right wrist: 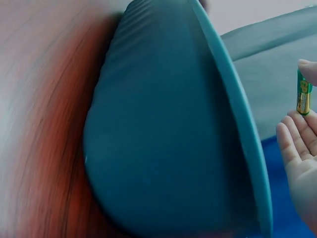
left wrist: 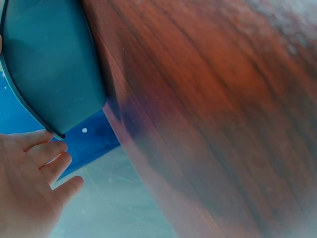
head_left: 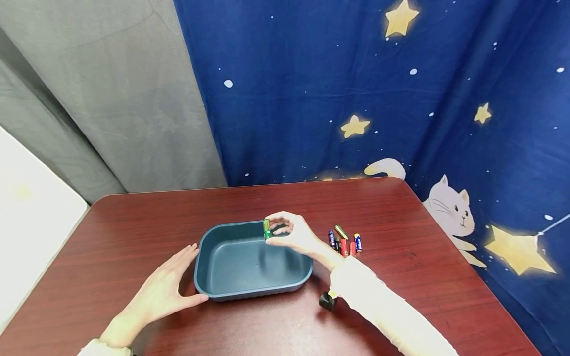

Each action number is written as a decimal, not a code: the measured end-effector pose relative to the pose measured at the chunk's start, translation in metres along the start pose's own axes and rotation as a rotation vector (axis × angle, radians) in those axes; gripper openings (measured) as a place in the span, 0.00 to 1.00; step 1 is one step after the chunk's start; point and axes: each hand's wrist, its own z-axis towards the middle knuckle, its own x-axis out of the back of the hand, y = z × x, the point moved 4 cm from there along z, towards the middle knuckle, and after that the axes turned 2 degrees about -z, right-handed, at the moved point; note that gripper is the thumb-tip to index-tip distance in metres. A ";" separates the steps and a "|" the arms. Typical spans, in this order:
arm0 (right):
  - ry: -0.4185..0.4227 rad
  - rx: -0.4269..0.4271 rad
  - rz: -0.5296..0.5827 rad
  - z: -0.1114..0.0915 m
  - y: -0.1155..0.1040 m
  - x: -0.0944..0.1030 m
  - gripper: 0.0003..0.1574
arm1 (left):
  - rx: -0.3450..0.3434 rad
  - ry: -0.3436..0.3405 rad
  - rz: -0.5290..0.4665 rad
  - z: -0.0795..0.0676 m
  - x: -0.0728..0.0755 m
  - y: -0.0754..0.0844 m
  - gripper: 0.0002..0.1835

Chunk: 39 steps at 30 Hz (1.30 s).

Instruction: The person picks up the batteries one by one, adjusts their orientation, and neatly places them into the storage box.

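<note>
A green battery point(head_left: 266, 229) is pinched upright between the thumb and a fingertip of my right hand point(head_left: 291, 232), held over the far right part of a blue-green plastic bin point(head_left: 254, 296). The right wrist view shows the same battery point(right wrist: 303, 93) with a gold band, its ends between thumb and finger. My left hand point(head_left: 162, 284) lies along the bin's left end, fingers straight, with fingertips and thumb tip right at the rim. From the left wrist, the left hand point(left wrist: 34, 173) appears beside the bin's corner. The inside of the bin shows no contents.
Right of the bin, several loose batteries lie grouped on the red-brown wooden table point(head_left: 423, 277), among them a red battery point(head_left: 344, 247), a blue battery point(head_left: 358, 243) and a green one point(head_left: 341, 232). A small black object point(head_left: 327, 301) shows under the right sleeve. Curtains hang behind.
</note>
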 end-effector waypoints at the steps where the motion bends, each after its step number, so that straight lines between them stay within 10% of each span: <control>1: -0.001 -0.008 0.004 0.002 0.000 -0.003 0.29 | 0.001 0.000 0.000 0.000 0.000 0.000 0.52; 39: -0.223 -0.229 -0.303 0.020 0.011 -0.100 0.27 | 0.002 0.000 -0.022 0.000 -0.002 0.000 0.52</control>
